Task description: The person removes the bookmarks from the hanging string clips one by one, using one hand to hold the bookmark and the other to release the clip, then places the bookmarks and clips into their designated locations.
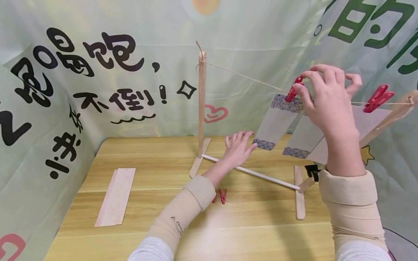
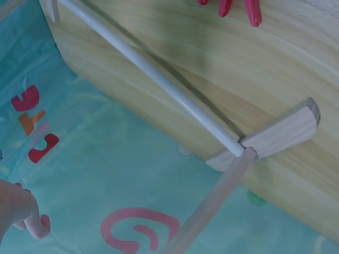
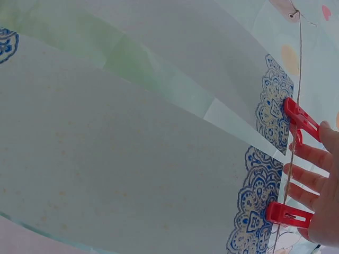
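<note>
My right hand [image 1: 333,98] is raised at the string [image 1: 245,77], where thumb and forefinger pinch a red clothespin [image 3: 301,119]. That clothespin sits at the top of a long paper card [image 1: 277,117] with blue lace-patterned ends, hanging from the string. A similar patterned card [image 3: 132,159] hangs beside it, held by another red clothespin [image 3: 288,215] close to my other fingers. My left hand [image 1: 238,148] is spread above the white rod [image 1: 267,177], its thumb near the first card's lower corner; whether it touches cannot be told. It holds nothing.
A wooden post [image 1: 201,105] and a second wooden post [image 1: 380,123] carry the string. Farther right, a red clothespin [image 1: 378,98] holds a plain white card [image 1: 375,117]. Pale pink cards [image 1: 115,197] lie at the table's left; small red clothespins [image 1: 223,196] lie near the left sleeve.
</note>
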The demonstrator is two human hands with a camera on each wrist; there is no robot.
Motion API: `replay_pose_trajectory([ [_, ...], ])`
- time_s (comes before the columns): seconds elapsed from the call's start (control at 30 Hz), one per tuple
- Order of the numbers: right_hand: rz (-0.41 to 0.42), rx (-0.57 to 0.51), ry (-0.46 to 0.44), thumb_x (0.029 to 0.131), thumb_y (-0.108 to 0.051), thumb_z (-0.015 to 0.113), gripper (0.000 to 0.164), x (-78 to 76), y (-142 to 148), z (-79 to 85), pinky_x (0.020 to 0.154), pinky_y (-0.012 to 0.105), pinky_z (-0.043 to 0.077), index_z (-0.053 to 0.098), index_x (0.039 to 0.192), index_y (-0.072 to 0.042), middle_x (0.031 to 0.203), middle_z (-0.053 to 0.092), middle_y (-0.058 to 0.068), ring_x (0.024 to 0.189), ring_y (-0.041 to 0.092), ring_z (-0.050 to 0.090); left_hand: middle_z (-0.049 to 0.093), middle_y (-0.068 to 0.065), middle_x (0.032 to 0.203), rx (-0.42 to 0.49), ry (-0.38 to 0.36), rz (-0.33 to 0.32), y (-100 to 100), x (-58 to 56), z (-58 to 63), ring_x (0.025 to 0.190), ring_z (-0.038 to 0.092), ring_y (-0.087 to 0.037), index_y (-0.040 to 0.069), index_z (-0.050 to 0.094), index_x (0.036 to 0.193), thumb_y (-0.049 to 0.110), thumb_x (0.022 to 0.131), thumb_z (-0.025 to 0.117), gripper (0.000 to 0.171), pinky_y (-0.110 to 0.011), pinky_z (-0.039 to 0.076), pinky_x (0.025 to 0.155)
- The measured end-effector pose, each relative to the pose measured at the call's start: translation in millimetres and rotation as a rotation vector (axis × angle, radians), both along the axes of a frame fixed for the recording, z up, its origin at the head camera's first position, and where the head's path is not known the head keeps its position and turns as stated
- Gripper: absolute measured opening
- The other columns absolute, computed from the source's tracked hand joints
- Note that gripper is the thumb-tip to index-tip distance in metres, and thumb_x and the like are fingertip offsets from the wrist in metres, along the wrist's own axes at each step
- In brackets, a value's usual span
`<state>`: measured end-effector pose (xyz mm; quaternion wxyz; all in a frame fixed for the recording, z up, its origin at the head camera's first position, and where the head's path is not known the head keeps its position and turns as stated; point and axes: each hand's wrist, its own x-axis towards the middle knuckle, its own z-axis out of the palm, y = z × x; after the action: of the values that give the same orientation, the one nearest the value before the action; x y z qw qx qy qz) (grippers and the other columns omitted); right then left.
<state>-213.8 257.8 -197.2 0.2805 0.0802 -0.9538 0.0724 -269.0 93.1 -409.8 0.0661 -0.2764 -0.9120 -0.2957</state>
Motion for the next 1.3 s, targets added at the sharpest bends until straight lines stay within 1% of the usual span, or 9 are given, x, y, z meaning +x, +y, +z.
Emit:
replay_pose_trajectory([
  [0.2, -0.004, -0.018, -0.020, 0.097, -0.035, 0.038, 0.044, 0.0, 0, 0.2, 0.098, 0.053, -0.005, 0.047, 0.125, -0.002, 0.139, 0.032, 0.019, 0.130, 0.033, 0.020, 0.037, -0.005, 0.135, 0.015, -0.007, -0.001, 2, 2.4, 1.6, 0.124, 0.031, -0.022, 0.021, 0.034, 0.138, 0.044, 0.098, 0.029, 0.046, -0.052, 0.011, 0.103],
  [0.4, 0.001, -0.037, -0.025, 0.097, -0.031, 0.041, 0.042, 0.0, 0, -0.8, 0.099, 0.052, -0.005, 0.045, 0.129, -0.004, 0.140, 0.031, 0.017, 0.131, 0.033, 0.019, 0.042, -0.002, 0.130, 0.031, 0.041, -0.007, 4, 3.7, -1.9, 0.121, 0.035, -0.020, 0.019, 0.042, 0.131, 0.042, 0.098, 0.030, 0.042, -0.050, 0.014, 0.101],
  [0.53, 0.008, -0.050, -0.014, 0.096, -0.029, 0.043, 0.040, -0.5, 0, -1.4, 0.099, 0.052, -0.005, 0.047, 0.127, -0.004, 0.139, 0.032, 0.017, 0.131, 0.032, 0.020, 0.044, -0.002, 0.128, 0.045, 0.074, -0.015, 5, 5.9, -3.3, 0.119, 0.036, -0.019, 0.019, 0.047, 0.127, 0.040, 0.098, 0.032, 0.039, -0.049, 0.015, 0.101],
  [0.7, 0.020, -0.076, -0.008, 0.096, -0.027, 0.043, 0.037, -1.5, 0, -1.3, 0.099, 0.051, -0.004, 0.048, 0.125, -0.003, 0.138, 0.033, 0.017, 0.130, 0.032, 0.022, 0.048, 0.000, 0.121, 0.076, 0.160, 0.001, 5, 9.3, -4.8, 0.114, 0.039, -0.017, 0.017, 0.055, 0.113, 0.035, 0.097, 0.038, 0.029, -0.045, 0.017, 0.099],
  [0.8, 0.026, -0.101, -0.017, 0.096, -0.026, 0.044, 0.036, -1.8, 0, -1.2, 0.099, 0.051, -0.005, 0.049, 0.124, -0.003, 0.138, 0.033, 0.017, 0.130, 0.033, 0.022, 0.051, 0.000, 0.116, 0.115, 0.237, 0.024, 5, 10.0, -6.8, 0.111, 0.041, -0.016, 0.015, 0.058, 0.105, 0.030, 0.096, 0.043, 0.023, -0.044, 0.019, 0.098],
  [0.9, 0.035, -0.121, -0.015, 0.096, -0.025, 0.045, 0.035, -1.8, 0, -1.1, 0.099, 0.051, -0.006, 0.049, 0.122, -0.003, 0.138, 0.033, 0.017, 0.130, 0.033, 0.023, 0.053, 0.000, 0.113, 0.169, 0.294, 0.054, 4, 9.8, -8.8, 0.109, 0.043, -0.017, 0.014, 0.060, 0.101, 0.027, 0.095, 0.047, 0.019, -0.046, 0.021, 0.096],
  [0.97, 0.041, -0.131, -0.005, 0.096, -0.024, 0.045, 0.034, -2.0, 0, -1.2, 0.099, 0.050, -0.006, 0.050, 0.121, -0.002, 0.137, 0.034, 0.017, 0.130, 0.032, 0.024, 0.054, -0.001, 0.112, 0.204, 0.313, 0.069, 4, 9.3, -10.1, 0.109, 0.044, -0.017, 0.013, 0.061, 0.099, 0.026, 0.094, 0.049, 0.018, -0.047, 0.022, 0.095],
  [1.13, 0.061, -0.154, 0.034, 0.095, -0.022, 0.046, 0.033, -3.2, 0, -3.4, 0.100, 0.048, -0.006, 0.051, 0.119, 0.000, 0.137, 0.035, 0.016, 0.129, 0.030, 0.026, 0.054, -0.003, 0.112, 0.269, 0.321, 0.078, 3, 8.9, -12.2, 0.108, 0.044, -0.018, 0.012, 0.062, 0.099, 0.026, 0.093, 0.051, 0.019, -0.047, 0.022, 0.094],
  [1.3, 0.104, -0.188, 0.109, 0.093, -0.022, 0.051, 0.031, -5.0, 0, -6.4, 0.100, 0.045, -0.004, 0.053, 0.114, 0.001, 0.135, 0.039, 0.013, 0.128, 0.027, 0.028, 0.054, -0.003, 0.110, 0.306, 0.334, 0.095, 2, 9.0, -12.6, 0.107, 0.044, -0.018, 0.012, 0.063, 0.097, 0.025, 0.092, 0.052, 0.018, -0.047, 0.023, 0.094],
])
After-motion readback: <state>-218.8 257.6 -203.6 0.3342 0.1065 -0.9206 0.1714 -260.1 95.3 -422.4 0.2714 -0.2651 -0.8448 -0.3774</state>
